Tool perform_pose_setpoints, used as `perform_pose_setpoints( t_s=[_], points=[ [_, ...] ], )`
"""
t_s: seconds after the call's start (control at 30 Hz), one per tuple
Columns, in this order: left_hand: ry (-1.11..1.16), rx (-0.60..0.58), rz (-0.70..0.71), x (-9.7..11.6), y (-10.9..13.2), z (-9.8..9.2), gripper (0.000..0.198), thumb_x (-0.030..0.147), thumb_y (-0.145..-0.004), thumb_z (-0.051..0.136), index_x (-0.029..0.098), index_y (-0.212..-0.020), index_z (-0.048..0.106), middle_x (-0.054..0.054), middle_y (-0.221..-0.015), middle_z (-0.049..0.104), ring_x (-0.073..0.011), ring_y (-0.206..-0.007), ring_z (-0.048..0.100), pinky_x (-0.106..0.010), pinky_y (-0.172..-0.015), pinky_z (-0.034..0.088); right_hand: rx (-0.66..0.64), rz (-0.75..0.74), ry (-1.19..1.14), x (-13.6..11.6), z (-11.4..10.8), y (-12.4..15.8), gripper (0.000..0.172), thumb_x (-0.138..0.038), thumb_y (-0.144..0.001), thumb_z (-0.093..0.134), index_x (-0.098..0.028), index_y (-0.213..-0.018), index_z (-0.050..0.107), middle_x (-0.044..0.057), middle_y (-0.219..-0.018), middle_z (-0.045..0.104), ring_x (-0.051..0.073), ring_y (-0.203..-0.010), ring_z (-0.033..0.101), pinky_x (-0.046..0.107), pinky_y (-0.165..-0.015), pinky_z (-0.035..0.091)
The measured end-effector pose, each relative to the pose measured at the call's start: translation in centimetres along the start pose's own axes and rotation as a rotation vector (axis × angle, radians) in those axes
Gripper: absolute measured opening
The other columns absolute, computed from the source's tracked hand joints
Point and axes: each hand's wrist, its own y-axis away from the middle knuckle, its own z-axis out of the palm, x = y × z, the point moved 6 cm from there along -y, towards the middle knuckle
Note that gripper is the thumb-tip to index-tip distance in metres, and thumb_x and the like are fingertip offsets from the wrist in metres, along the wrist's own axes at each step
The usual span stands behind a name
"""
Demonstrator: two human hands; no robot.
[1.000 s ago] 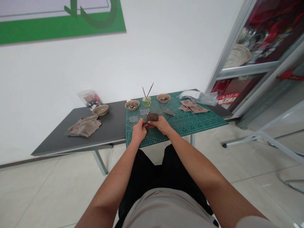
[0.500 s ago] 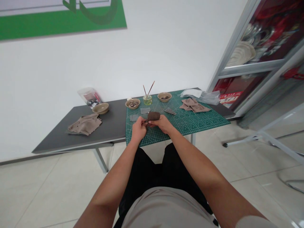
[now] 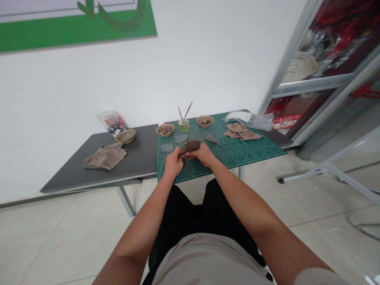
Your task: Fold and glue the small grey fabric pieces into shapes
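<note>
Over the front part of the green cutting mat (image 3: 237, 154) I hold a dark brown, rounded piece (image 3: 192, 145) with a narrower end at its left. My left hand (image 3: 174, 160) has its thumb and fingers pinched on that narrow end. At the other side, my right hand (image 3: 203, 154) is wrapped round the thick part from below and the right. The piece's underside is hidden by the fingers, and its exact kind is too small to tell. Just beyond my hands lie a clear grey sheet (image 3: 181, 138), a second small sheet (image 3: 167, 147) and a dark grey flat scrap (image 3: 211, 139).
Toward the wall stand a bowl of small dark pieces (image 3: 165, 129), a glass jar with two thin sticks (image 3: 184, 126) and another bowl (image 3: 205, 121). Brown cloths (image 3: 242, 132) and plastic bags lie right. Left are a bowl (image 3: 125, 136), a clear tub (image 3: 111, 122) and cloth (image 3: 105, 156).
The view has shifted very slightly. Both hands keep their hold on the brown piece, which stays nearly in place; the sheet beside my left hand shows a little more.
</note>
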Motion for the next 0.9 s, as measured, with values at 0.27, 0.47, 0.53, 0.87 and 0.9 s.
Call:
perform_pose_setpoints(
  t_s=[0.27, 0.47, 0.53, 0.87, 0.9],
  points=[
    [-0.054, -0.023, 0.007, 0.15, 0.02, 0.14, 0.012, 0.010, -0.081, 0.050, 0.022, -0.077, 0.050, -0.001, -0.074, 0.064, -0.0180, -0.072, 0.061, -0.025, -0.064, 0.040, 0.010, 0.029, -0.047, -0.05, -0.03, -0.07, 0.031, -0.015, -0.047, 0.081, -0.013, -0.077, 0.074, 0.002, -0.069, 0.071, 0.018, -0.062, 0.066, 0.030, -0.059, 0.057],
    [-0.096, -0.029, 0.030, 0.28, 0.15, 0.23, 0.012, 0.011, -0.081, 0.049, 0.022, -0.077, 0.050, -0.003, -0.077, 0.065, -0.0192, -0.075, 0.062, -0.026, -0.066, 0.041, -0.013, 0.054, -0.055, 0.01, -0.01, -0.23, 0.032, -0.014, -0.047, 0.080, -0.013, -0.078, 0.073, 0.003, -0.070, 0.072, 0.018, -0.061, 0.067, 0.030, -0.058, 0.057],
    [-0.115, -0.026, 0.031, 0.36, 0.20, 0.21, 0.012, 0.011, -0.082, 0.048, 0.023, -0.078, 0.050, -0.004, -0.080, 0.066, -0.0202, -0.078, 0.063, -0.027, -0.067, 0.042, -0.023, 0.065, -0.051, 0.01, 0.04, -0.28, 0.032, -0.013, -0.047, 0.080, -0.013, -0.078, 0.073, 0.003, -0.071, 0.072, 0.017, -0.060, 0.067, 0.030, -0.058, 0.057],
    [-0.165, -0.036, 0.058, 0.63, 0.26, 0.34, 0.013, 0.011, -0.082, 0.048, 0.022, -0.078, 0.051, -0.005, -0.078, 0.063, -0.0206, -0.080, 0.062, -0.029, -0.070, 0.043, 0.007, 0.097, -0.051, 0.16, -0.07, -0.48, 0.025, -0.013, -0.046, 0.077, -0.012, -0.070, 0.072, 0.004, -0.067, 0.072, 0.017, -0.058, 0.066, 0.029, -0.057, 0.056],
    [-0.166, -0.038, 0.062, 0.61, 0.26, 0.36, 0.013, 0.011, -0.082, 0.048, 0.022, -0.078, 0.052, -0.004, -0.078, 0.063, -0.0205, -0.080, 0.062, -0.029, -0.070, 0.043, 0.014, 0.099, -0.053, 0.11, -0.07, -0.44, 0.023, -0.012, -0.046, 0.076, -0.012, -0.069, 0.072, 0.004, -0.066, 0.071, 0.017, -0.058, 0.066, 0.029, -0.057, 0.056]
  ],
)
